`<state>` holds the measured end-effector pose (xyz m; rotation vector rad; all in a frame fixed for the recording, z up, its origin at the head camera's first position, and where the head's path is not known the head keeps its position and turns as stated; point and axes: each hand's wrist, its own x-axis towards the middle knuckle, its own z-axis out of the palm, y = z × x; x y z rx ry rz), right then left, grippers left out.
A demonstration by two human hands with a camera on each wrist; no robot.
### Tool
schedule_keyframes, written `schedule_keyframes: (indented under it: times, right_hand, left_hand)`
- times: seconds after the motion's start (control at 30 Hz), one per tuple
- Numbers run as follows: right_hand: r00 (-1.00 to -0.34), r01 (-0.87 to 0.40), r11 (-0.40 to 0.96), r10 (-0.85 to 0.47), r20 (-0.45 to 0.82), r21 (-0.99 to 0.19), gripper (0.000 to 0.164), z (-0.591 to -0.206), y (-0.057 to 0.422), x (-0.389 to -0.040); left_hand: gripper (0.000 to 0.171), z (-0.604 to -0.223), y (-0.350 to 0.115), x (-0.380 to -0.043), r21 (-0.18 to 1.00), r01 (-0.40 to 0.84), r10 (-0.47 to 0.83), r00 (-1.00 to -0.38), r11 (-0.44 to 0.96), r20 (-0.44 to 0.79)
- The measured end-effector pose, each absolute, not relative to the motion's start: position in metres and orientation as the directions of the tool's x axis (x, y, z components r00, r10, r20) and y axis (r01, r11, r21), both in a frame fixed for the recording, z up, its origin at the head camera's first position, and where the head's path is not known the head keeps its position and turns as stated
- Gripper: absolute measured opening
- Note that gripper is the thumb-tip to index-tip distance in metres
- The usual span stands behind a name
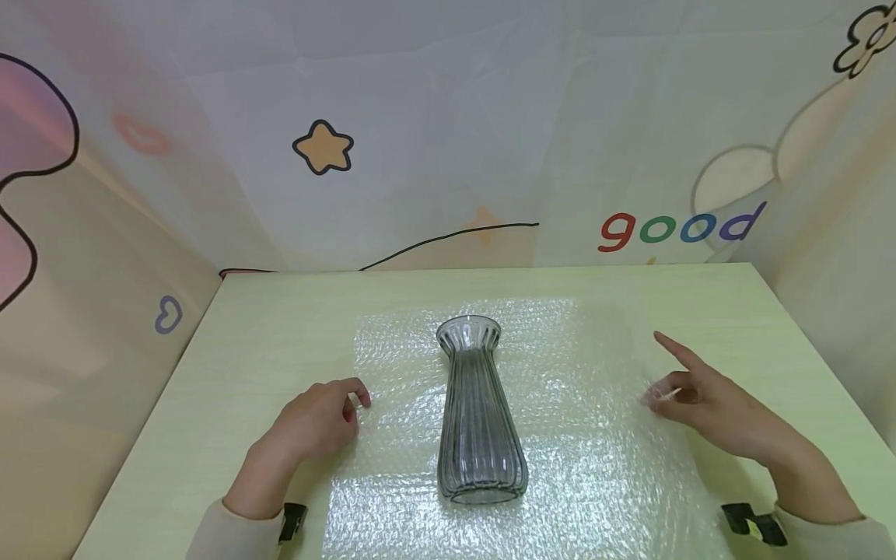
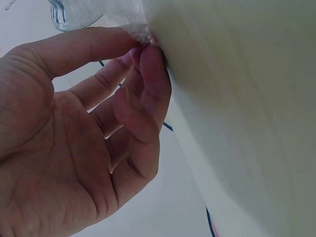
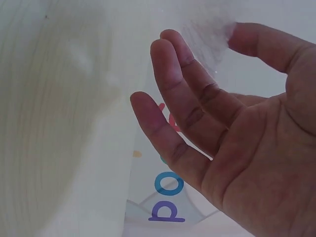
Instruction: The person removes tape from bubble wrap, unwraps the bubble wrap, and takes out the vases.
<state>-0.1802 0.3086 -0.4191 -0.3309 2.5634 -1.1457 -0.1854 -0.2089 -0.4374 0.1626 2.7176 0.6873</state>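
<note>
A ribbed, smoky-clear glass vase (image 1: 481,420) lies on its side on a sheet of bubble wrap (image 1: 595,474), its flared mouth pointing away from me and its base nearer. At the sheet's left edge, my left hand (image 1: 315,424) pinches the wrap between thumb and fingertips; the left wrist view shows the gathered plastic (image 2: 141,32) there. My right hand (image 1: 731,412) pinches the right edge, slightly lifted, with one finger stretched out. In the right wrist view, the thumb (image 3: 264,44) touches the blurred wrap while several other fingers spread loosely. Neither hand touches the vase.
Beneath the wrap is a pale wood-grain table (image 1: 294,311). A printed backdrop (image 1: 434,140) with a star and the word "good" rises behind it, and similar sheets flank both sides. Black straps (image 1: 292,521) show at the wrists.
</note>
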Motion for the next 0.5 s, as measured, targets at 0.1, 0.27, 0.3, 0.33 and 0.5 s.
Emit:
schedule_keyframes:
  times: [0.1, 0.27, 0.3, 0.33, 0.5]
  right_hand:
    - [-0.917, -0.113, 0.655, -0.358, -0.175, -0.747, 0.094, -0.418, 0.312, -0.179]
    - [-0.885, -0.140, 0.657, -0.419, -0.204, -0.741, 0.085, -0.417, 0.321, -0.178]
    - [-0.877, -0.143, 0.660, -0.430, -0.214, -0.737, 0.085, -0.417, 0.322, -0.177]
    - [-0.871, -0.150, 0.666, -0.439, -0.221, -0.731, 0.084, -0.418, 0.324, -0.177]
    - [-0.855, -0.187, 0.684, -0.466, -0.226, -0.705, 0.086, -0.424, 0.328, -0.176]
  left_hand:
    - [0.030, -0.438, -0.209, -0.186, 0.481, 0.026, 0.188, -0.938, 0.876, -0.292]
    - [0.030, -0.439, -0.210, -0.186, 0.484, 0.021, 0.185, -0.937, 0.875, -0.296]
    - [0.030, -0.439, -0.210, -0.186, 0.484, 0.019, 0.185, -0.937, 0.875, -0.296]
    - [0.030, -0.439, -0.210, -0.186, 0.485, 0.018, 0.185, -0.937, 0.874, -0.297]
    - [0.030, -0.439, -0.210, -0.186, 0.485, 0.014, 0.182, -0.936, 0.875, -0.301]
